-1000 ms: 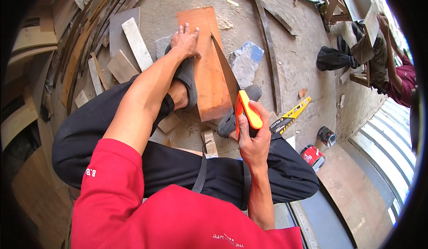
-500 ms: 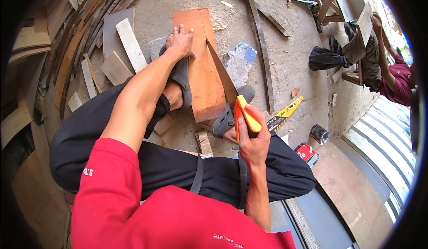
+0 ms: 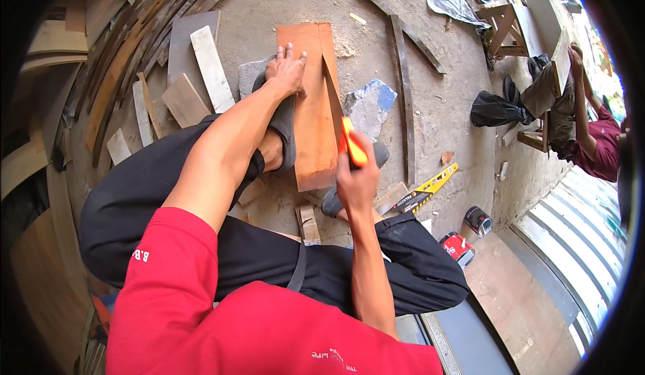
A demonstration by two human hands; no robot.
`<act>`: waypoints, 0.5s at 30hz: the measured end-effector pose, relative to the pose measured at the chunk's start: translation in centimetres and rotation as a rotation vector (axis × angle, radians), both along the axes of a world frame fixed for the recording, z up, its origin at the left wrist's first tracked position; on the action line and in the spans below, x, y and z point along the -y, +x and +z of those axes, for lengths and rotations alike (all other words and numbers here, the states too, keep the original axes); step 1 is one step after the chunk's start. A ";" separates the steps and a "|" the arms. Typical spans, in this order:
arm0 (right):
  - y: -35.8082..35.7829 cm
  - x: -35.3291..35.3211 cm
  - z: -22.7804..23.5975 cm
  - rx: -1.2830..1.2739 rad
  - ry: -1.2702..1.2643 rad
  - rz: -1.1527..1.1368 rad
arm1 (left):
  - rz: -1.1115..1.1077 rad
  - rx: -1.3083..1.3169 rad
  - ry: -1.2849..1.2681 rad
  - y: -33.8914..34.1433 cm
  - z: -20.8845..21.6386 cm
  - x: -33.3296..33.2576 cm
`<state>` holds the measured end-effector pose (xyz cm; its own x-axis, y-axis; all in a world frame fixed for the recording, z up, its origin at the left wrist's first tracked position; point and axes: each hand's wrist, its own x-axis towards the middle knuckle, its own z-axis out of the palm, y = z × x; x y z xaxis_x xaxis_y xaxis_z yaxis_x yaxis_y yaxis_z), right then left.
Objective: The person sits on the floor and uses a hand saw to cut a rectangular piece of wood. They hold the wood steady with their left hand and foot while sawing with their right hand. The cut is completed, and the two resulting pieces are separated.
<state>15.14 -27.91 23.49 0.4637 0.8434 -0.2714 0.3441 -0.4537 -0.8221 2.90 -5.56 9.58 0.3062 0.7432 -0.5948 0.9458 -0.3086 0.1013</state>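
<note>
A reddish-brown wooden board [image 3: 311, 130] lies in front of me, with a cut line running down from its far edge near the right side. My left hand [image 3: 287, 72] is open, pressing flat on the board's left part with fingers spread. My right hand [image 3: 357, 185] is closed around the orange handle of a handsaw [image 3: 354, 145]. The saw's blade reaches away from me into the cut, and part of it is hidden by the board. One sandalled foot [image 3: 285, 130] rests against the board's left side; the other is partly hidden behind my right hand.
A broken concrete piece with blue paint [image 3: 371, 106] lies right of the board. Beyond it are dark wood strips [image 3: 404, 99], a yellow-and-black saw sleeve [image 3: 430, 187] and two cans [image 3: 458, 248]. Wood offcuts [image 3: 212, 69] lie left. Another person [image 3: 594, 133] handles a board at far right.
My right hand has pushed the saw forward and left, so less of the blade shows. My left hand stays on the board. The whole view has shifted slightly.
</note>
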 end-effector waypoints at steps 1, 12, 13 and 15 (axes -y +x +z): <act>-0.1 -0.3 0.1 -0.033 -0.020 -0.005 | -0.003 0.001 0.008 -0.2 0.1 -0.1; 0.1 -0.8 -1.8 -0.035 0.048 -0.018 | 0.014 0.034 0.006 0.2 0.1 -0.3; -0.2 -1.9 -1.5 -0.127 -0.032 -0.035 | 0.017 0.039 0.003 0.0 0.1 -0.4; 0.0 0.5 -1.4 -0.059 0.075 0.019 | 0.032 0.032 -0.005 -0.5 0.1 -0.1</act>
